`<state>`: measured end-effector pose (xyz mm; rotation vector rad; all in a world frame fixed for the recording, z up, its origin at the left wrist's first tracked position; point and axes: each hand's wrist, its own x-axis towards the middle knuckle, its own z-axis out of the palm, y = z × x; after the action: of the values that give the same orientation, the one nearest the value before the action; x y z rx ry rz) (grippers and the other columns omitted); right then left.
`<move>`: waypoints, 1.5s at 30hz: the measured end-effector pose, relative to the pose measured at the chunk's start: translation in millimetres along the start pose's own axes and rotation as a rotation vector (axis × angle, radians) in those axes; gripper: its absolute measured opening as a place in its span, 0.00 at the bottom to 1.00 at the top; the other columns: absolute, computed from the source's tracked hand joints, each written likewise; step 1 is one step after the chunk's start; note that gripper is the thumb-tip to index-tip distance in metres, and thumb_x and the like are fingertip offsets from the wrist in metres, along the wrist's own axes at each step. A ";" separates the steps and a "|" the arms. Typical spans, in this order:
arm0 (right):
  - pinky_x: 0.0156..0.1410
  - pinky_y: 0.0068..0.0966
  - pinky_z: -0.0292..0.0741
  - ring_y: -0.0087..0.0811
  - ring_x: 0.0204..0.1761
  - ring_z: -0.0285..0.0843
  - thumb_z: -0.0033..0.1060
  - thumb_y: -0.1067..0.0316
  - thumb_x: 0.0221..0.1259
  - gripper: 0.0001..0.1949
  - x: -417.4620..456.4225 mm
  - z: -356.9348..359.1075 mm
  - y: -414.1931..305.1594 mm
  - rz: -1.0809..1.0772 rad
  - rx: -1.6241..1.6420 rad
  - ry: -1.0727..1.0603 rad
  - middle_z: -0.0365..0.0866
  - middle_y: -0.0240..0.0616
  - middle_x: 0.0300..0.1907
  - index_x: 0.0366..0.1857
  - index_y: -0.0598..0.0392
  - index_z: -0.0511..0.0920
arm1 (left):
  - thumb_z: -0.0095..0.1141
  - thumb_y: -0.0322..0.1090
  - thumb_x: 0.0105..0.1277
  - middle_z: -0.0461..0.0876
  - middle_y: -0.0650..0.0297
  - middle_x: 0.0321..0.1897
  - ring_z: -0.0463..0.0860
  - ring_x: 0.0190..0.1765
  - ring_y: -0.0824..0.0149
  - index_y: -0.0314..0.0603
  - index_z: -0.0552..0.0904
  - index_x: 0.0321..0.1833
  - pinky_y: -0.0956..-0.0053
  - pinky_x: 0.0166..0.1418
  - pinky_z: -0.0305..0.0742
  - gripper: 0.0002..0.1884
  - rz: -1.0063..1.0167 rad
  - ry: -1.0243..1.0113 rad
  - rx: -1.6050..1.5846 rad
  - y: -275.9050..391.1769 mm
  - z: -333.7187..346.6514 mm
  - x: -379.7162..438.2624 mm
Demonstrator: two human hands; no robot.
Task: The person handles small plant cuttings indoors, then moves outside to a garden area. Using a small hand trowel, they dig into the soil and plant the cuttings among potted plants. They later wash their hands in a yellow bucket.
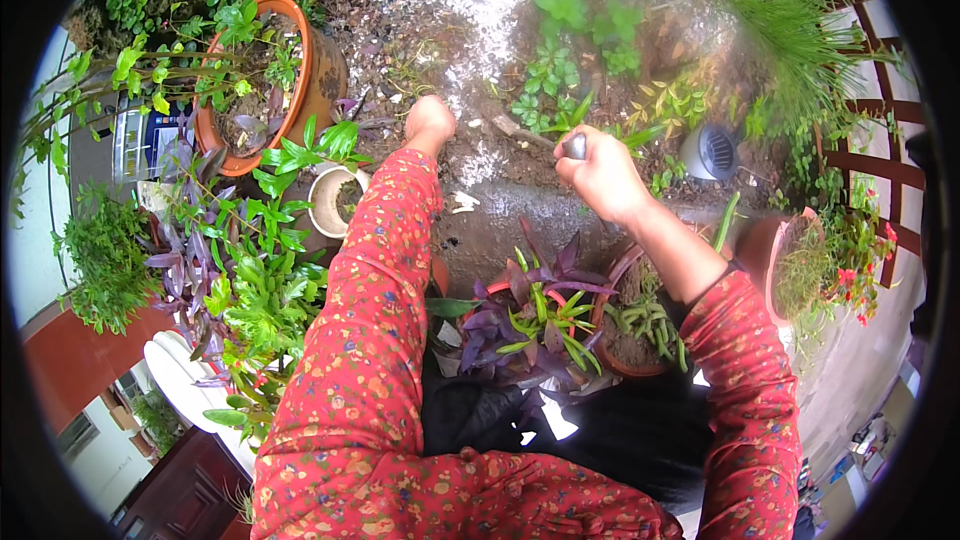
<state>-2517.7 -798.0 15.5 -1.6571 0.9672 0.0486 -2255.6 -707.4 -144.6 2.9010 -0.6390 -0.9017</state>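
Observation:
My left hand reaches down to the dark soil of the garden bed, beside a thin tuft of weeds. Its fingers are curled under and hidden, so what it holds cannot be told. My right hand is closed round a tool handle whose rounded grey end sticks out above the thumb. The rest of that tool is hidden beneath the hand. A brown root or stick lies on the soil between both hands. Green leafy plants grow just beyond the right hand.
A concrete ledge edges the bed. In front of me stand pots with purple-leaved plants and a succulent. Leftward are a large terracotta pot and a small white pot. A grey lamp-like fixture sits at right.

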 end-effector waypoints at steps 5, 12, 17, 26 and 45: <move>0.44 0.33 0.76 0.42 0.34 0.81 0.60 0.69 0.51 0.10 -32.8 -8.1 -7.6 -0.135 -0.130 0.014 0.81 0.47 0.29 0.36 0.58 0.76 | 0.52 0.39 0.64 0.83 0.52 0.49 0.82 0.53 0.52 0.45 0.85 0.46 0.62 0.56 0.76 0.13 -0.082 0.120 -0.080 17.3 -25.0 -16.4; 0.45 0.38 0.76 0.50 0.38 0.80 0.61 0.71 0.51 0.14 -47.7 7.1 -13.2 -0.404 -0.449 -0.133 0.80 0.50 0.32 0.41 0.57 0.71 | 0.54 0.45 0.63 0.83 0.53 0.48 0.82 0.53 0.51 0.46 0.84 0.45 0.62 0.56 0.76 0.15 -0.114 0.231 -0.218 14.4 -52.1 -19.7; 0.46 0.41 0.78 0.51 0.39 0.82 0.59 0.69 0.53 0.13 -38.4 41.8 -34.9 -0.459 -0.571 -0.201 0.81 0.53 0.35 0.40 0.61 0.71 | 0.55 0.46 0.61 0.84 0.53 0.45 0.83 0.50 0.52 0.47 0.85 0.41 0.62 0.54 0.76 0.14 -0.063 0.218 -0.291 19.2 -57.1 -23.2; 0.47 0.43 0.78 0.54 0.40 0.81 0.58 0.69 0.54 0.13 -26.7 69.9 -37.7 -0.334 -0.606 -0.150 0.80 0.56 0.35 0.40 0.63 0.70 | 0.57 0.45 0.58 0.85 0.55 0.41 0.84 0.47 0.52 0.49 0.86 0.37 0.63 0.53 0.76 0.12 -0.009 0.201 -0.471 4.8 -34.4 -22.1; 0.48 0.35 0.76 0.44 0.37 0.82 0.60 0.67 0.52 0.11 -4.5 24.7 -59.8 -0.137 -0.161 0.052 0.82 0.49 0.32 0.37 0.60 0.77 | 0.56 0.40 0.58 0.85 0.54 0.37 0.84 0.43 0.52 0.49 0.86 0.33 0.62 0.50 0.76 0.08 -0.066 0.265 -0.538 -17.5 -32.1 -37.9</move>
<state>-2473.4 -774.9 56.8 -1.8772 0.9060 -0.0094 -2259.7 -679.1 -100.4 2.4952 -0.2326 -0.5635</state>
